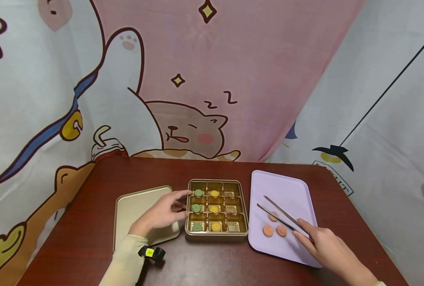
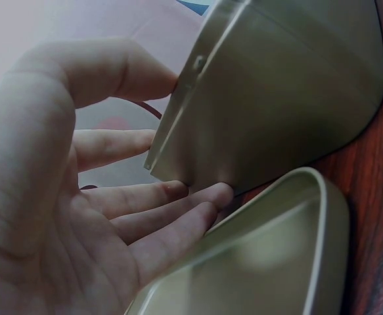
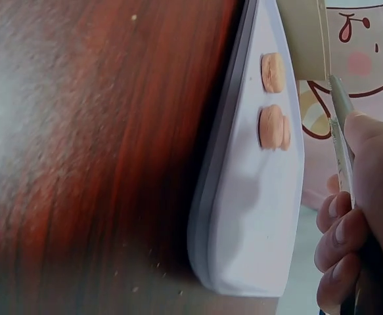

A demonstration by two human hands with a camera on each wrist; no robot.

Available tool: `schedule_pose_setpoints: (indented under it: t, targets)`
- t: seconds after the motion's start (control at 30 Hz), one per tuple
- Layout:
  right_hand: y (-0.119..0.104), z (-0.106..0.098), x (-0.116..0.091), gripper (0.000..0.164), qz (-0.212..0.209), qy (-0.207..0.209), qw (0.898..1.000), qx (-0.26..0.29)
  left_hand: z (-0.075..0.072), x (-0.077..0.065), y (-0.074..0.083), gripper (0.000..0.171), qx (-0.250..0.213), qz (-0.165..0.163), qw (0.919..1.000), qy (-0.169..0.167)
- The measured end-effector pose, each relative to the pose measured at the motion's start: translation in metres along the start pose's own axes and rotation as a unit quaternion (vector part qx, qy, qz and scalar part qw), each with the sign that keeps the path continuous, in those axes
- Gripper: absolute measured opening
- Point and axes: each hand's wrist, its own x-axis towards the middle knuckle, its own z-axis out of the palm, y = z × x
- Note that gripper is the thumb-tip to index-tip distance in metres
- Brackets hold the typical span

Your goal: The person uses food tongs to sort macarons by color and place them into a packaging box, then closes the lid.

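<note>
A gold tin (image 1: 217, 238) with several compartments stands mid-table. Green macarons (image 1: 197, 227) sit in its left column, yellow macarons (image 1: 215, 226) in the middle one; the right column shows bare ridged bottoms. My left hand (image 1: 160, 212) touches the tin's left side with its fingertips, and in the left wrist view the thumb meets the rim. My right hand (image 1: 328, 246) holds metal tongs (image 1: 282, 211), tips apart with nothing between them, above the lilac tray (image 1: 277, 182). Three pinkish-orange macarons (image 1: 268, 231) lie on that tray; one is partly hidden behind the tongs.
The tin's pale gold lid (image 1: 126, 214) lies inside-up left of the tin, partly under my left forearm. A dark wooden table (image 1: 212, 266) carries everything. Behind its far edge hangs a cartoon-printed cloth (image 1: 269, 79).
</note>
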Motion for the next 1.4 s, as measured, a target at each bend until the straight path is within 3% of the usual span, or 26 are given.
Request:
schedule_pose_setpoints:
  t: [0.47, 0.9, 1.4]
  targets:
    - [0.016, -0.005, -0.009, 0.058, 0.033, -0.058, 0.998, 0.005, -0.001, 0.0, 0.0, 0.066, -0.004, 0.0, 1.0, 0.001]
    - [0.026, -0.005, -0.012, 0.053, 0.042, -0.092, 0.995, 0.002, 0.0, 0.0, 0.002, 0.066, -0.002, -0.008, 1.0, -0.001]
    - [0.03, -0.006, -0.011, 0.047, 0.042, -0.103, 0.994, 0.0, -0.001, -0.001, 0.003, 0.066, 0.006, -0.004, 1.0, -0.001]
